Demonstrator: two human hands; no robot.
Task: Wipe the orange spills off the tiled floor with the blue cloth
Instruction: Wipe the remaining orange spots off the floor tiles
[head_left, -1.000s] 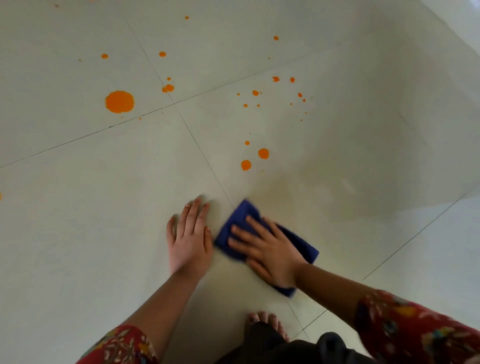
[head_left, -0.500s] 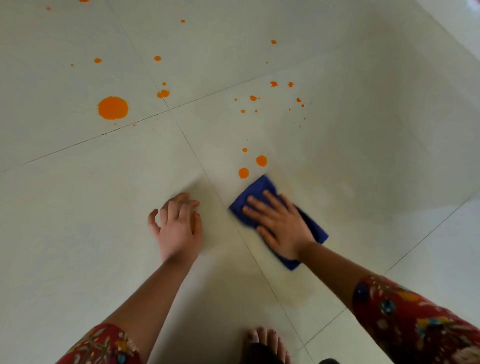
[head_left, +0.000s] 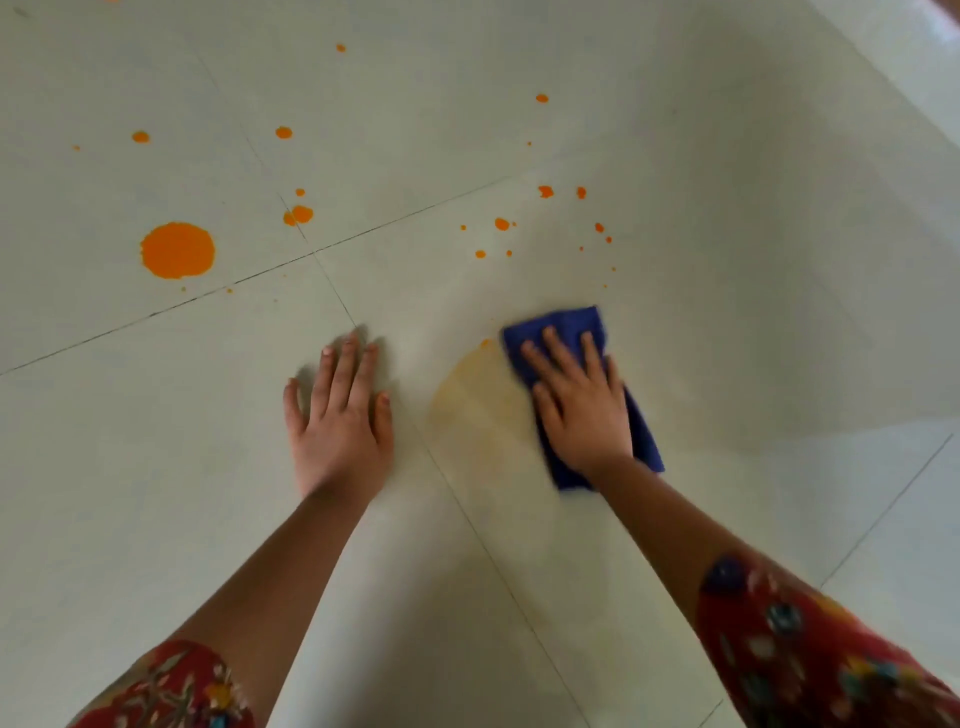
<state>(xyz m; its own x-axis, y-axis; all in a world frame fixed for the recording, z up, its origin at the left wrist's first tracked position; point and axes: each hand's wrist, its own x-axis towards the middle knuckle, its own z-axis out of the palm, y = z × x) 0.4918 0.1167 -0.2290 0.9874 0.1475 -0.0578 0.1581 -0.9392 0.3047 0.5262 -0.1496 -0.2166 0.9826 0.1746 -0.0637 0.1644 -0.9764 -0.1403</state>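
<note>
pressing the blue cloth (head_left: 576, 325) flat against the tiled floor (head_left: 753, 270) with the right hand (head_left: 582, 410), fingers straight and spread across the fabric, palm bearing down, nothing curled around it. bracing with the left hand (head_left: 340, 415), likewise flat and loose-fingered, resting bare on the floor just left of a grout line, holding nothing.

wiping, by the look of it: lying just left of the cloth, a pale yellow-orange smear (head_left: 478, 400), with one small orange fleck (head_left: 485, 343) sitting at its upper edge beside the cloth's corner. looking like a step only partly done, that film needing another pass.

further out, lying beyond the cloth, a scatter of small orange drops (head_left: 501, 224), well clear of the fabric. further left, across the grout lines, a large orange puddle (head_left: 177, 250) with a smaller blot (head_left: 298, 214) near it, plus stray dots toward the top.

probably calling next for sliding the cloth back over the smear, then reaching forward to the near scatter. likely needing a clean fold of cloth before tackling the big puddle, to avoid spreading it.
</note>
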